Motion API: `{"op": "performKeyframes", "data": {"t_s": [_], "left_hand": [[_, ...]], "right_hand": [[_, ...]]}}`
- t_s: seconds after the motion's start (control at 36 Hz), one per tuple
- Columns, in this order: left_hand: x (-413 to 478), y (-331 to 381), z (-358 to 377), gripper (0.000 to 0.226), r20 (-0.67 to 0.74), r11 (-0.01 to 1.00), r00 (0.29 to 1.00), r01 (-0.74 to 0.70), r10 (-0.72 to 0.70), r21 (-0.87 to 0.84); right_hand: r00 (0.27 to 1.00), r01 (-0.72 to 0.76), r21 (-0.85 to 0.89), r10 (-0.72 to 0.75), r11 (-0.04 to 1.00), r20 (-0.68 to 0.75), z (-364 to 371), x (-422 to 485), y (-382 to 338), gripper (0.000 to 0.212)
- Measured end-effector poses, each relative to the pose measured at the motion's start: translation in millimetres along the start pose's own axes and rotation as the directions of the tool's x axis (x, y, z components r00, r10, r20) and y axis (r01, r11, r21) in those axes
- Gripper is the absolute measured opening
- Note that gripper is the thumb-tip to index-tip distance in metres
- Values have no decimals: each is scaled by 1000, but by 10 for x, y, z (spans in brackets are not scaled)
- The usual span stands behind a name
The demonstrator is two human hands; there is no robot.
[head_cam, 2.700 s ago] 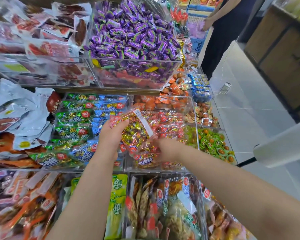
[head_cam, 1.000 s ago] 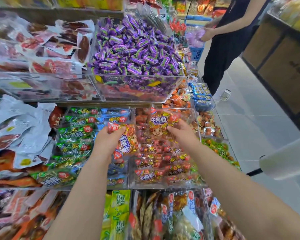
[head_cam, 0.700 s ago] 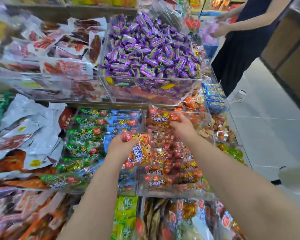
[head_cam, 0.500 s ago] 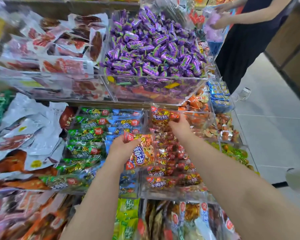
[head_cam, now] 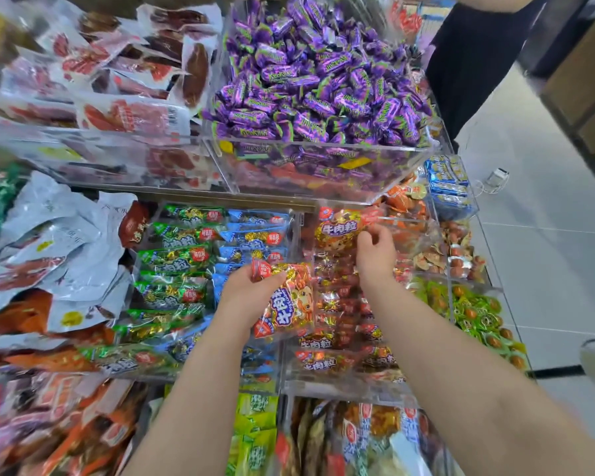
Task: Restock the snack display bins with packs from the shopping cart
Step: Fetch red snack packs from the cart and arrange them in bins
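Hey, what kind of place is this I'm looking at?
Most likely a shop's loose-snack section: tiered clear bins heaped with purple wrapped candies and red snack packs, a tiled aisle alongside, and another person at the display.

Bright, even light is cast, with hardly any shadow. Glare is thrown off the wall of the purple candy bin (head_cam: 323,173) and the foil packs (head_cam: 176,259) below it. Left of the bin, the meat packs (head_cam: 49,73) are smeared by blur; the frame's edges are bowed.
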State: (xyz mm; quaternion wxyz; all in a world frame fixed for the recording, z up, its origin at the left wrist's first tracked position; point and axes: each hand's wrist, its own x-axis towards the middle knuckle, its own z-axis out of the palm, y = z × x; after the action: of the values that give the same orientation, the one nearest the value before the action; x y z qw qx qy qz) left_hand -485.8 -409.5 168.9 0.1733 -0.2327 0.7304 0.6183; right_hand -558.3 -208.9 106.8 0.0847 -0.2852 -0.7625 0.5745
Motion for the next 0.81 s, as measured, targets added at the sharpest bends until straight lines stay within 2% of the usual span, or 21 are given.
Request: {"op": "performKeyframes", "data": {"t_s": [0.08,0.14,0.22,0.33,0.39,0.47,0.53,0.61,0.67,0.75,0.81], "left_hand": [[10,2,8,12,0,1000,1000,-3,3,-1],[15,-2,14,12,-10,1000,1000,-4,4,2],[24,-14,13,11,-16,1000,1000,1,-1,-13],[26,-10,12,13,-16,999,1000,8,-9,-33],[26,-12,12,14,-19,1000,1000,8,-8,-26],[2,4,12,15,-15,1000,1000,14,-14,-26],[-25,30,10,25,4,1000,1000,28,-28,-12],[-80,82,4,48,4,999,1000,31,-31,-16],[-123,120,14,57,10,999,999,35,-35,-39],[-166,152,42,36,26,999,1000,15,-14,-47],[-173,159,53,53,35,999,999,11,-9,-38]], "right_hand": [[985,111,-213,-79,971,154,8,-23,46,23],[980,142,-279,-95,950,176,18,-28,50,29],[983,110,-270,-65,957,172,1,-38,14,31],[987,80,-120,-61,990,151,-56,-93,8,31],[983,118,-91,-103,989,149,-89,-157,22,42],[974,194,-185,-167,963,150,-116,-243,49,71],[981,184,-216,-165,959,104,-132,-303,27,84],[984,177,-102,-175,979,30,-163,-402,1,63],[969,242,-119,-233,963,82,-180,-505,2,54],[940,336,-202,-313,920,137,-192,-566,32,71],[927,375,-243,-358,894,114,-219,-559,0,71]]}}
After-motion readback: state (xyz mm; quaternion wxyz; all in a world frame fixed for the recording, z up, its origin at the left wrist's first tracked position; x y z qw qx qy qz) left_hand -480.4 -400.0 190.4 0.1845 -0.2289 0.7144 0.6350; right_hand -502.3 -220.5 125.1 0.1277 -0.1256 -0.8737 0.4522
